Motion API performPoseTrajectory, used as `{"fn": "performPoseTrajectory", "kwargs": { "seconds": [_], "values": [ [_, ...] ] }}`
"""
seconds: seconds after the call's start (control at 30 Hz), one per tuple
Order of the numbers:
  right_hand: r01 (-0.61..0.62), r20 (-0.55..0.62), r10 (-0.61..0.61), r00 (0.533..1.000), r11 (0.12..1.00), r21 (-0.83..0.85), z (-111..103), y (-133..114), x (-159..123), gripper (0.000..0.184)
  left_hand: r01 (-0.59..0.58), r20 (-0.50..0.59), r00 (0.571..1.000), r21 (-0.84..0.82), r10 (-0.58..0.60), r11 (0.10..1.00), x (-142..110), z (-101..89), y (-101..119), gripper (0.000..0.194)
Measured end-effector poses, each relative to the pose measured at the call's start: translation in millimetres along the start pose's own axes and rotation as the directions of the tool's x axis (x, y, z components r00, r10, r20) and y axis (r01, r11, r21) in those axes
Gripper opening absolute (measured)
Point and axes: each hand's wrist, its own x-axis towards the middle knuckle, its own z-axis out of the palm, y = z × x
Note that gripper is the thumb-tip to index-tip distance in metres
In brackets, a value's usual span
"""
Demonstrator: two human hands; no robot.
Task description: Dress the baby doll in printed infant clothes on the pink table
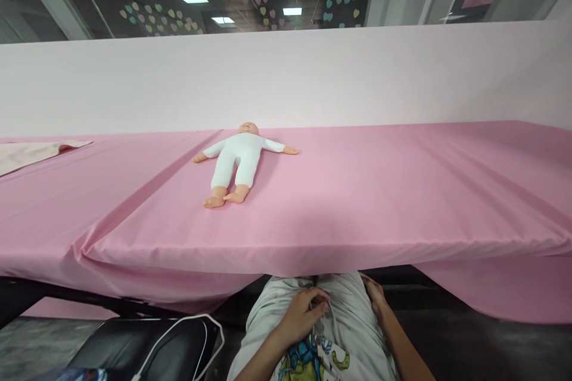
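Head view: the left hand (304,315) curls its fingers around something clear (322,317), too blurred to name, against a pale printed T-shirt (360,333). The right hand (375,299) rests at the shirt's edge, fingers lightly bent. Farther off, a white-suited baby doll (236,158) lies face-up on a pink-covered table (357,202), well apart from both hands.
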Motion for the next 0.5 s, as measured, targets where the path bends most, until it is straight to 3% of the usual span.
{"fn": "performPoseTrajectory", "kwargs": {
  "seconds": [0.2,0.5],
  "values": [
    [-0.036,-0.079,0.036,0.996,0.999,-0.004,1.3,0.9,3.3,0.018,0.002,-0.003,1.0,0.005,-0.002,1.0,-1.4,1.0,-0.2,0.026],
    [0.005,-0.113,-0.013,0.993,0.998,-0.066,4.2,2.1,9.7,0.027,0.012,-0.004,1.0,0.002,-0.012,1.0,-1.1,0.3,0.2,0.026]
  ]
}}
